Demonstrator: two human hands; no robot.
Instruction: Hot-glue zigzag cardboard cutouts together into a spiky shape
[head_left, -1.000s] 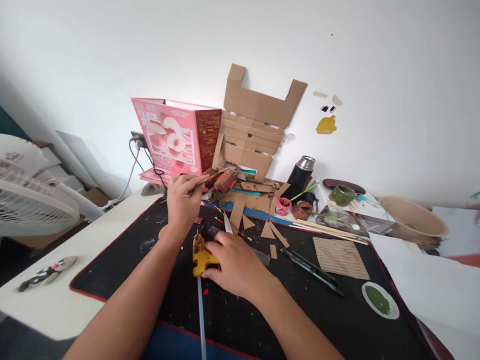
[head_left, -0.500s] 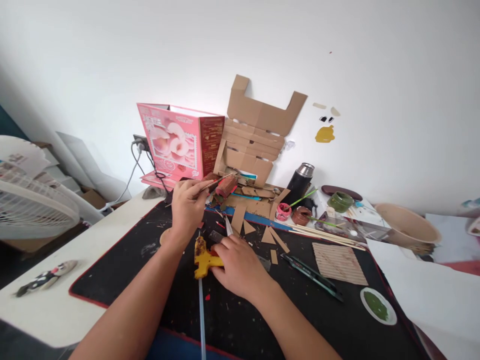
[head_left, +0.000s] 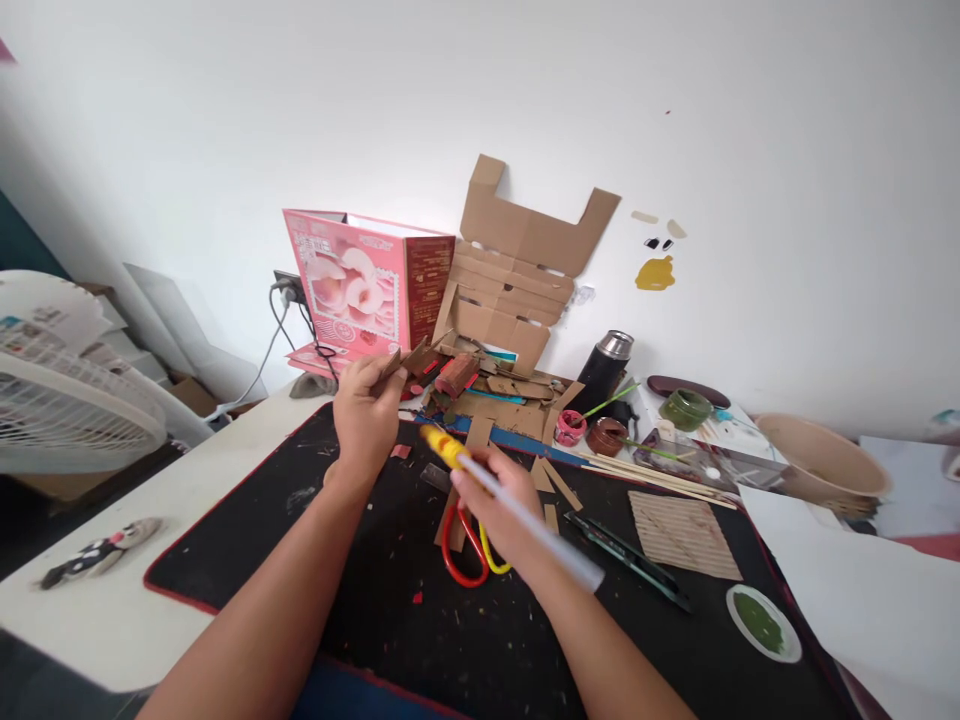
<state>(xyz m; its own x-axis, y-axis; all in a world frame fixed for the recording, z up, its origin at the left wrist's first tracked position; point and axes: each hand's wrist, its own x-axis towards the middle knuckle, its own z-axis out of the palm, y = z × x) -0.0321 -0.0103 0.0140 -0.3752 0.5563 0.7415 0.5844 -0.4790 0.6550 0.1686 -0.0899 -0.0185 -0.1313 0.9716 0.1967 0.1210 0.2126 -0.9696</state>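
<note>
My left hand point(head_left: 367, 405) is closed, pinching a small piece of brown cardboard point(head_left: 391, 364) between thumb and fingers above the mat's far left part. Wrapped round a yellow hot glue gun point(head_left: 450, 450), my right hand point(head_left: 504, 500) points its nozzle up and left, toward the left hand. A long whitish glue stick point(head_left: 536, 520) runs back from the gun over the right wrist, slightly blurred. Scissors with red and yellow handles point(head_left: 465, 578) lie on the black mat point(head_left: 390, 630) below the right hand, their blades hidden by it.
Cardboard scraps point(head_left: 517, 385) and a brown block point(head_left: 456, 375) pile up at the back. To the right lie a utility knife point(head_left: 630, 560), corrugated cardboard point(head_left: 686, 533), wooden sticks point(head_left: 660, 478) and a dish of green paint point(head_left: 763, 622). Paint jars point(head_left: 571, 428) and a black thermos point(head_left: 604, 370) stand behind.
My right hand has lifted the glue gun off the mat and turned it toward the left hand, uncovering the scissors' handles. The left hand has tilted its cardboard piece.
</note>
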